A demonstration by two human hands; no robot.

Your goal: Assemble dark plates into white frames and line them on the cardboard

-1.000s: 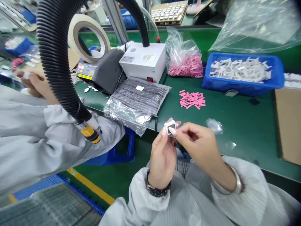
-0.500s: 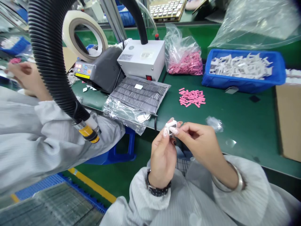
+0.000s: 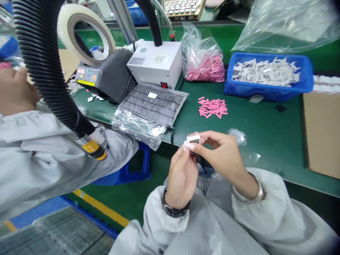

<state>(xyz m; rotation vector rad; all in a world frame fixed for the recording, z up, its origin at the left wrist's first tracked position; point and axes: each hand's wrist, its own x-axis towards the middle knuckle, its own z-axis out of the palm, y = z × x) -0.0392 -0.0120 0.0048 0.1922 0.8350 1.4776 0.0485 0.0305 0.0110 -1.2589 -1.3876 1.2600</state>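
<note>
Where the person's 2 hands meet, just off the front edge of the green desk, a small white frame with a dark square window is held in the air, touching nothing else. The left hand has a closed grip on it, its pale-nailed fingertips pressed to the near side. The right hand pinches the far side in a narrow grip between thumb and forefinger, with its other fingers curled.

A silver bangle circles the right wrist, and a dark beaded band circles the left. Just beyond the right hand lies a crumpled scrap of clear plastic.

Further along the desk are loose pink pieces, a clear bag of pink pieces, and a foil bag of grey parts. White pieces fill a blue bin at the right. A co-worker's sleeve and hand occupy the left side, behind a black corrugated hose with a yellow-banded nozzle.
</note>
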